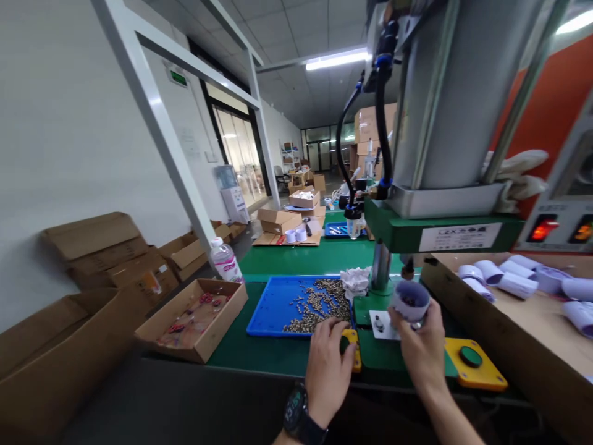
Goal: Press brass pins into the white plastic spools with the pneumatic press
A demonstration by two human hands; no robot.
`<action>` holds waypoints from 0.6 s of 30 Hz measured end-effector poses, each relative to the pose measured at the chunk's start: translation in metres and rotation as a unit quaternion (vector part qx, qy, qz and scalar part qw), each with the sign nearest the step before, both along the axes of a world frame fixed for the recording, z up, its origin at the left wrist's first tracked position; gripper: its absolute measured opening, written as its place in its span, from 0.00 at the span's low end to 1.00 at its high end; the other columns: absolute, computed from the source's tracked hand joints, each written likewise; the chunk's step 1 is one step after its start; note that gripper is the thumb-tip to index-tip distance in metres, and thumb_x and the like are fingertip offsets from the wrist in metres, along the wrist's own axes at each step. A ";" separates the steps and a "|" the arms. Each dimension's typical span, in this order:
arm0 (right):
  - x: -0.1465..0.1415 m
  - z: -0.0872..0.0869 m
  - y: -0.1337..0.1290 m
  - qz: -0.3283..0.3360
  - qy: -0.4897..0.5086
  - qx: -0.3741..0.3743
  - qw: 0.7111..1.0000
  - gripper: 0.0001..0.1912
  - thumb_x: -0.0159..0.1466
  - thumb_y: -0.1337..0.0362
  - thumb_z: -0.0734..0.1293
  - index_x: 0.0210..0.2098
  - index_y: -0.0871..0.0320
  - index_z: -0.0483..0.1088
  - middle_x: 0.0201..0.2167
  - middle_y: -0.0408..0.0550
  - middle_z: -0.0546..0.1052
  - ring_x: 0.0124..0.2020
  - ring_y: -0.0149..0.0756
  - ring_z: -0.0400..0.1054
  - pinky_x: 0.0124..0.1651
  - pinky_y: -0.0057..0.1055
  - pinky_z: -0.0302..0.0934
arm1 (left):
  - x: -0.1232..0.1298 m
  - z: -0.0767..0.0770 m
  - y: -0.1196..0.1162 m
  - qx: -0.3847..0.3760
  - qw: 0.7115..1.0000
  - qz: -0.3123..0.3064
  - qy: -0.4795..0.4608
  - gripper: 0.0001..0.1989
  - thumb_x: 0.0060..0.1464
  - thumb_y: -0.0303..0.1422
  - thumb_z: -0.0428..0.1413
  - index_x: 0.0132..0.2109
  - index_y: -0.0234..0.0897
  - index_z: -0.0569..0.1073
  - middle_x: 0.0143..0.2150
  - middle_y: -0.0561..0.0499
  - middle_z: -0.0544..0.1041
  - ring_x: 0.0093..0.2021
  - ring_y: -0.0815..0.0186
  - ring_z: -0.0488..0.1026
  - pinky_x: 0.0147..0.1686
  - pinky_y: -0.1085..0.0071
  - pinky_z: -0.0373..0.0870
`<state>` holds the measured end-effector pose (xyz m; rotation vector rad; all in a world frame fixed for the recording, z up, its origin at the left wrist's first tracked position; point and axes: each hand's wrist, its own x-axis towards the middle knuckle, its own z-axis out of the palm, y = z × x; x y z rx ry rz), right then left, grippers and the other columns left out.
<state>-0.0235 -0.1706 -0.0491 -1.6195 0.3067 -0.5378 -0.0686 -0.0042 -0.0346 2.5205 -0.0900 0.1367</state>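
My right hand (424,346) grips a short pale plastic cylinder (411,300) between thumb and fingers, with its open end facing up; small dark parts show inside. It is just below the press tool (407,267) and above a white plate (383,326) with a small metal pin on the press base. My left hand (328,364) is beside the yellow button box (356,351), at the near right edge of a blue tray (273,309). Its fingers are bent and the thumb stands apart from them. Small metal fittings (324,303) lie scattered in the tray.
Left of the tray stands a cardboard box (194,321) with red-and-clear items, and a bottle (226,261) behind it. On the right, another yellow button box (477,363) adjoins a large carton of white cylinders (519,278). Crumpled white paper (356,282) lies by the press column (380,266).
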 end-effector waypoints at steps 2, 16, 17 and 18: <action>-0.014 -0.004 0.007 -0.029 -0.015 -0.026 0.999 0.30 0.55 0.53 0.69 0.53 0.59 0.61 0.46 0.49 0.70 0.44 0.34 0.66 0.46 0.27 0.59 | 0.005 -0.005 0.006 -0.012 1.000 0.003 -0.006 0.16 0.60 0.34 0.47 0.54 0.44 0.66 0.56 0.54 0.63 0.58 0.69 0.56 0.61 0.66 0.52; -0.086 -0.025 0.032 0.042 -0.089 -0.038 0.994 0.24 0.56 0.64 0.65 0.52 0.53 0.60 0.51 0.48 0.66 0.56 0.43 0.58 0.61 0.48 0.48 | 0.053 -0.028 0.086 0.144 0.953 0.070 -0.255 0.17 0.62 0.40 0.47 0.51 0.35 0.69 0.50 0.48 0.68 0.51 0.61 0.62 0.51 0.61 0.61; -0.088 -0.026 0.033 0.046 -0.082 -0.036 0.995 0.24 0.56 0.64 0.65 0.52 0.53 0.60 0.51 0.47 0.66 0.56 0.43 0.58 0.61 0.47 0.49 | 0.056 -0.030 0.092 0.157 0.948 0.069 -0.268 0.17 0.61 0.40 0.47 0.50 0.34 0.69 0.49 0.48 0.69 0.50 0.61 0.62 0.50 0.61 0.60; -0.090 -0.027 0.034 0.051 -0.080 -0.034 0.995 0.24 0.56 0.64 0.65 0.52 0.52 0.60 0.51 0.47 0.66 0.56 0.42 0.58 0.61 0.46 0.49 | 0.059 -0.032 0.097 0.165 0.945 0.070 -0.275 0.17 0.61 0.40 0.47 0.50 0.34 0.70 0.48 0.47 0.69 0.50 0.61 0.62 0.50 0.62 0.60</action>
